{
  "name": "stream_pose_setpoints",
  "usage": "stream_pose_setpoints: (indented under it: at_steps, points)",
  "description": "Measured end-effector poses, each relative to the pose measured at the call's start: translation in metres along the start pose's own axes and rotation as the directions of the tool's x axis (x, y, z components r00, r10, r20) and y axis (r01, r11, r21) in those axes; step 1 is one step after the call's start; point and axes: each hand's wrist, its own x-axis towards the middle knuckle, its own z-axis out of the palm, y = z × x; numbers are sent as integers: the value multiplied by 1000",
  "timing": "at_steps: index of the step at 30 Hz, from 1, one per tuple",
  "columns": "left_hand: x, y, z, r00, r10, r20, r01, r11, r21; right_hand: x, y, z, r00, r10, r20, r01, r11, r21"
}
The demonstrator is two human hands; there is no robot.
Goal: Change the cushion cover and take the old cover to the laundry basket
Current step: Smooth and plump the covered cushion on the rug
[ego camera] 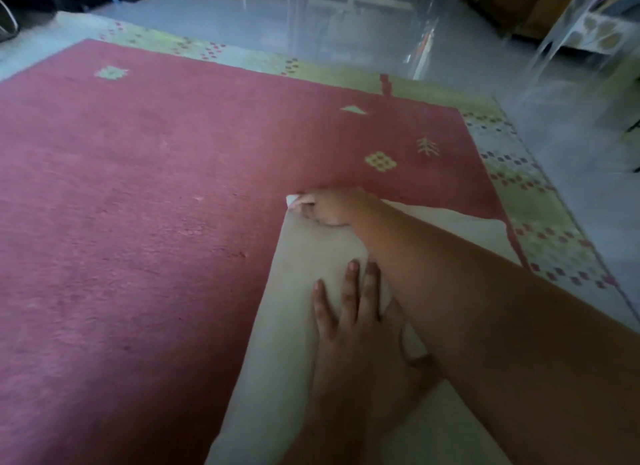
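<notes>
Left hand flat on cushion; right hand grips corner.

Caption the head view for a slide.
On the red rug, the left hand presses flat on the beige cushion cover while the right hand pinches its far corner.

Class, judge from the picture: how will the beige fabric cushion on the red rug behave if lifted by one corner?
Probably floppy: the beige fabric cushion lies flat under the left hand. Likely light; the right hand pinches just its corner. Unlikely to roll.
</notes>
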Motion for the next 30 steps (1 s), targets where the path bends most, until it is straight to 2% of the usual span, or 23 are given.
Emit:
stream_pose_setpoints:
  at_steps: [2,3,5,7,9,10,11,12,13,14,16,17,18,19,21,24,27,30]
  points:
    - [0,-1,-4,999,-29,-45,27,999,-40,-23,22,-3,990,136,-40,-132,986,100]
    - [0,-2,-5,998,-48,-47,46,998,-49,-36,45,0,965,257,-52,-245,954,176]
    - [-1,-7,-10,994,-95,-48,93,994,-54,-66,116,16,873,478,-98,-432,851,297]
    - [-1,-18,-20,989,-144,-19,144,989,-27,-96,205,43,818,572,-63,-521,783,340]
    - [-3,-38,-31,973,-225,47,227,972,-55,-150,250,51,761,648,11,-598,696,397]
    - [-3,-51,-39,952,-291,94,300,950,-90,-180,241,38,723,691,-16,-636,674,377]
    - [-3,-62,-48,920,-363,147,383,913,-143,-207,214,19,721,686,-92,-648,716,258]
    - [-3,-69,-56,888,-420,184,452,873,-186,-226,185,6,736,653,-178,-628,757,180]
    - [-3,-69,-62,877,-445,180,475,860,-189,-237,156,-1,758,596,-263,-559,803,209]
    - [-3,-61,-64,895,-424,135,442,883,-155,-245,121,-2,801,499,-332,-426,863,269]
    - [-8,-29,-62,967,-244,68,249,965,-78,-262,47,17,898,251,-361,-157,950,270]
    - [-14,-13,-56,986,-147,77,152,986,-62,-270,21,33,932,217,-291,-153,962,228]
    - [-22,-4,-48,991,-88,102,92,995,-38,-281,2,49,944,245,-221,-208,962,177]
    - [-31,-2,-41,990,-69,123,70,998,-5,-292,-3,67,934,312,-172,-285,944,164]
    - [-45,-12,-33,984,-108,145,103,994,41,-316,-1,90,885,450,-123,-406,873,272]
    - [-62,-23,-42,942,-258,216,254,966,47,-339,15,109,810,584,-52,-527,763,374]
    - [-77,-27,-50,872,-400,282,428,903,-43,-361,28,121,759,647,72,-581,623,524]
    - [-97,-39,-55,836,-426,346,491,862,-126,-379,41,129,760,640,115,-560,555,615]
